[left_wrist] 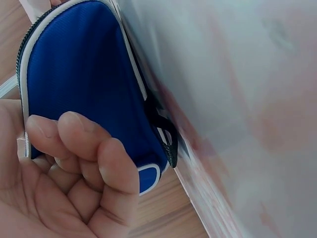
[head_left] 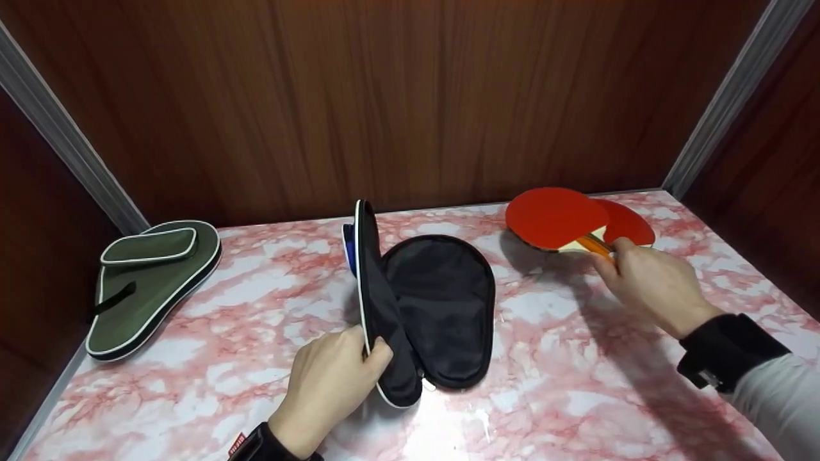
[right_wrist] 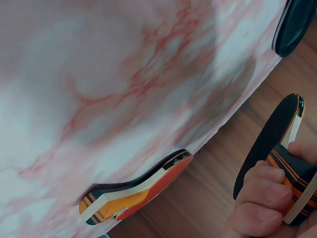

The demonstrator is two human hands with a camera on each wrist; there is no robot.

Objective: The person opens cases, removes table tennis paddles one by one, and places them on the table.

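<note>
My left hand [head_left: 336,374] pinches the raised cover of a zippered table tennis paddle case [head_left: 442,314], thumb on the black lining and fingers curled against the outside. The case lies spread open at mid-table; its blue outside [left_wrist: 79,64] with white piping fills much of the left wrist view. Over to the right, my right hand [head_left: 663,288] grips a table tennis paddle [head_left: 554,218] by its orange and black striped handle. The red face is up, and its black underside [right_wrist: 262,144] appears in the right wrist view. A second red paddle [head_left: 631,224] lies on the table, partly hidden behind the held one.
At the far left, a green paddle case [head_left: 144,282] with white piping and a black strap lies on the pink marbled table [head_left: 262,358]. A brown wood-grain panel [head_left: 410,102] stands along the back, with further panels on both sides.
</note>
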